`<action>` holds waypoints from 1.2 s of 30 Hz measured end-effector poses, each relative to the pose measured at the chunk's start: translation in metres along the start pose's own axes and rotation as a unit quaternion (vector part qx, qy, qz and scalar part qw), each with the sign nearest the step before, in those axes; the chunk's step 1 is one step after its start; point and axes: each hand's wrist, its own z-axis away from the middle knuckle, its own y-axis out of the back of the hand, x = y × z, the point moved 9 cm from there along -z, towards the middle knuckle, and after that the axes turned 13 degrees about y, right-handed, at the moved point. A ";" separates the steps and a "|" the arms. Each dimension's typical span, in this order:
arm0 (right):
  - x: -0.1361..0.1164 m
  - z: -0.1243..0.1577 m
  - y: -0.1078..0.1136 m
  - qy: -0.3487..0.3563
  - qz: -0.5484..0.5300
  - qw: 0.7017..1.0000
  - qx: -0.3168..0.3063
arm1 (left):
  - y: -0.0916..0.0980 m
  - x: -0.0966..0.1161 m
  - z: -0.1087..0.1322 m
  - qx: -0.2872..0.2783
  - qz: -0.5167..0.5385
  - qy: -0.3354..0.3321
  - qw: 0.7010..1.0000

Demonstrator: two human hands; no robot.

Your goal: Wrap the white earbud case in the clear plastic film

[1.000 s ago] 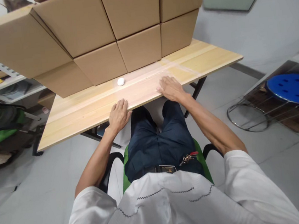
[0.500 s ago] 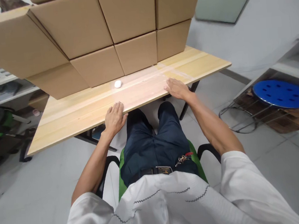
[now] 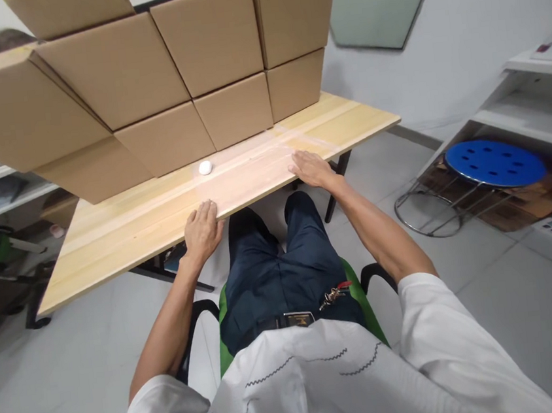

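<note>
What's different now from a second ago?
The right hand slid a little rightward along the edge of the pale wooden table, farther from the left hand. The view swung right too. Neither hand grabbed or released anything. The small round white object and stacked brown cardboard boxes stayed put; the left hand barely moved.

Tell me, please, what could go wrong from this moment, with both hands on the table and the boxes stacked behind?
The left hand and right hand rest at the front edge of the table; a hard push there might shake the stacked cardboard boxes and shift the upper ones.
The small white object lies loose-looking before the boxes, so a sweeping hand could knock it away.
</note>
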 end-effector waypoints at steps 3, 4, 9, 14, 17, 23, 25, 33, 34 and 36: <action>0.003 -0.001 -0.001 0.011 0.006 1.000 -0.005 | -0.001 0.001 0.001 -0.002 -0.002 0.001 1.000; 0.005 -0.001 -0.001 0.016 0.008 1.000 -0.006 | -0.001 0.001 0.001 -0.002 -0.001 0.002 1.000; 0.034 0.012 0.009 0.011 0.033 0.999 0.034 | -0.002 0.003 0.002 -0.010 0.008 0.006 1.000; 0.076 0.033 0.024 -0.049 0.076 0.991 0.096 | -0.001 0.005 0.003 -0.022 0.010 0.022 0.999; 0.090 0.035 0.018 -0.068 0.088 0.992 0.056 | -0.002 0.008 0.005 -0.038 -0.005 0.027 0.999; 0.103 0.031 0.016 -0.092 0.086 0.991 0.036 | 0.001 0.014 0.007 -0.037 -0.021 0.031 0.999; 0.098 0.033 0.020 -0.112 0.079 0.989 0.050 | 0.002 0.016 0.008 -0.038 -0.020 0.033 0.999; -0.015 0.010 0.017 0.020 0.039 0.996 0.076 | -0.002 0.016 0.009 -0.041 -0.011 0.033 0.999; -0.033 0.004 0.012 0.051 0.028 0.995 0.075 | -0.003 0.015 0.009 -0.040 -0.008 0.033 0.999; -0.065 -0.005 0.002 0.102 0.008 0.992 0.074 | -0.004 0.015 0.008 -0.038 0.000 0.032 0.999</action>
